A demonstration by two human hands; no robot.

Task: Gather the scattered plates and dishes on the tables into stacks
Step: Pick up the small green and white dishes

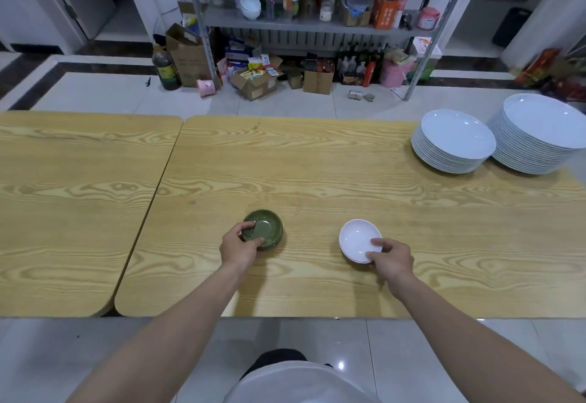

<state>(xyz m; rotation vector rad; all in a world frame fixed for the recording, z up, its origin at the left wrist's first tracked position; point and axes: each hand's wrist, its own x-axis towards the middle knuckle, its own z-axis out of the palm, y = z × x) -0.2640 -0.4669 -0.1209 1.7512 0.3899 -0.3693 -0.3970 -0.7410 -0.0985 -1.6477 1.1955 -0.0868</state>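
Near the front edge of the surface (317, 174) stands a green bowl (266, 231), upright. Its ribbed side may mean several bowls nested together, but I cannot tell. The left hand (239, 249) grips it, with the thumb and a finger curled over the rim on the near-left side.

Right of the bowl and apart from it is a white dish (356, 239), shallow and upright. The right hand (393, 258) pinches its near-right rim, the thumb lying inside the dish and the fingers tucked under the edge. I cannot tell whether the dish rests on the wood or is raised off it.

Far right of the bowl, at the back of the surface, a stack (453, 139) of white plates stands just beside a taller stack (545, 130).

Left of the bowl, a second surface (79, 196) butts against the first. Beyond the bowl, across the floor, a metal shelf (317, 22) holds bottles and boxes.
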